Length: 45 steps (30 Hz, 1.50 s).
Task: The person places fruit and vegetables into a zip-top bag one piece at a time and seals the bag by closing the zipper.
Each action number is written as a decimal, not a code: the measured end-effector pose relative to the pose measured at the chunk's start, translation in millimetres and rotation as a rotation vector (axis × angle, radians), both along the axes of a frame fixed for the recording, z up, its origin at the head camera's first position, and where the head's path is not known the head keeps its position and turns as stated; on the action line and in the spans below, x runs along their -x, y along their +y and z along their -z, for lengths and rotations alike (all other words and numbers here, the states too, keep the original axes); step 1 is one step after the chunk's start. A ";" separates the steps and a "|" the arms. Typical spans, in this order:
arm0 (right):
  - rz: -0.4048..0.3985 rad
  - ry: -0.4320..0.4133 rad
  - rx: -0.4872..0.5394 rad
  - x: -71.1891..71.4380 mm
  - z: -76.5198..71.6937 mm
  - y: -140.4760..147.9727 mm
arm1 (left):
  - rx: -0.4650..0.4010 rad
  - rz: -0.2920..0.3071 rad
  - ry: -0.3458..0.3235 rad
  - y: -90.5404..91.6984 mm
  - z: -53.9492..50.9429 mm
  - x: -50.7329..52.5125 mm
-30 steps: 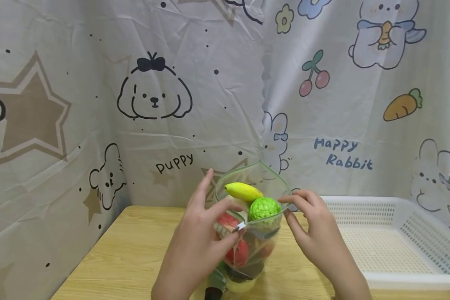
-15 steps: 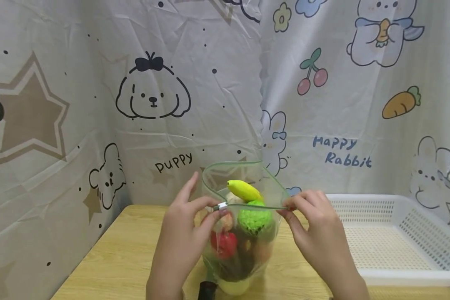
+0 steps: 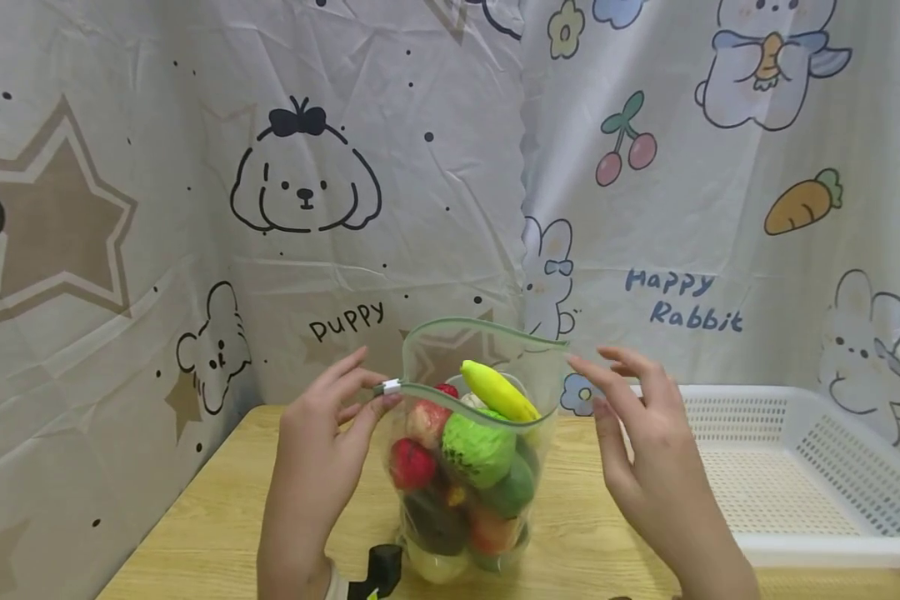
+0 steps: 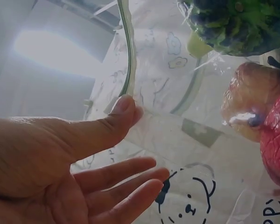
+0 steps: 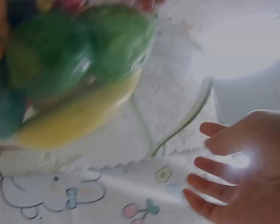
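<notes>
A clear zip bag with a green-edged mouth point(image 3: 487, 323) stands upright on the wooden table, its mouth gaping. Inside lie a yellow banana point(image 3: 498, 392), a bumpy bright green ball point(image 3: 480, 450), a red fruit point(image 3: 412, 463) and several other fruit-like pieces. Between thumb and forefinger, my left hand point(image 3: 311, 467) pinches the bag's left corner at the white slider point(image 3: 392, 386). The other left fingers are extended in the left wrist view. My right hand point(image 3: 656, 442) hovers beside the bag's right corner, fingers spread and holding nothing; the right wrist view shows it apart from the edge.
A white perforated plastic basket point(image 3: 780, 550) stands on the table point(image 3: 217, 500) to the right, partly behind my right hand. A printed cloth point(image 3: 435, 200) hangs behind and at the left of the table. A black device point(image 3: 382, 568) sits by my left wrist.
My left hand has moved left with the slider corner, and the bag has turned, its mouth widening again. My right hand held the right corner half a second ago and has let go, moving rightward.
</notes>
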State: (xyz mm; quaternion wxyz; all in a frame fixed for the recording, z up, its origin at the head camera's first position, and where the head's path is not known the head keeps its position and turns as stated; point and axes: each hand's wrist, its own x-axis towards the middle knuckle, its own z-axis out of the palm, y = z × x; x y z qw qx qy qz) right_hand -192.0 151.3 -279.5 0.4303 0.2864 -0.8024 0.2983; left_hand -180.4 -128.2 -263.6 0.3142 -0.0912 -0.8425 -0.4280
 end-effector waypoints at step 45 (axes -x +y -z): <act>0.185 0.114 0.165 10.3 -2.2 57.4 | -0.193 0.141 -0.006 19.6 10.0 27.5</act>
